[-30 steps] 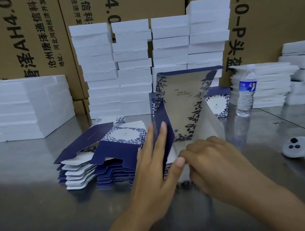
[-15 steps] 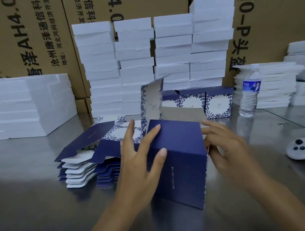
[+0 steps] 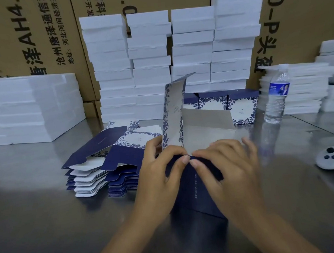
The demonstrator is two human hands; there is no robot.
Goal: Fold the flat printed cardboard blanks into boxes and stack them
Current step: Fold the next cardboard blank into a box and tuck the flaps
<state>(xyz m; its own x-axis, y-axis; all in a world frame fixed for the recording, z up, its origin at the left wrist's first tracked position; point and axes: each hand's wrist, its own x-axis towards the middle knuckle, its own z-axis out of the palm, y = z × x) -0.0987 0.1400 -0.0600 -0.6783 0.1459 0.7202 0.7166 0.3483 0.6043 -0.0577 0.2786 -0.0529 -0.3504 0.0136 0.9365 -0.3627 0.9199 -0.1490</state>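
Step in hand: forming one navy-blue cardboard box (image 3: 196,200), which stands on the steel table (image 3: 39,216) before you. Your left hand (image 3: 162,174) and right hand (image 3: 229,165) both grip its near top edge, thumbs meeting. Next, probably fold down and tuck the upright printed lid flap (image 3: 174,113). Count: three finished boxes (image 3: 240,108) behind; flat printed blanks (image 3: 109,170) at left, seemingly in two adjoining piles.

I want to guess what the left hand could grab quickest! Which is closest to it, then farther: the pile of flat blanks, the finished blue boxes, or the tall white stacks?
1. pile of flat blanks: right beside the left hand, on its left.
2. finished blue boxes: behind it, toward the right.
3. tall white stacks: farthest, at the very back.
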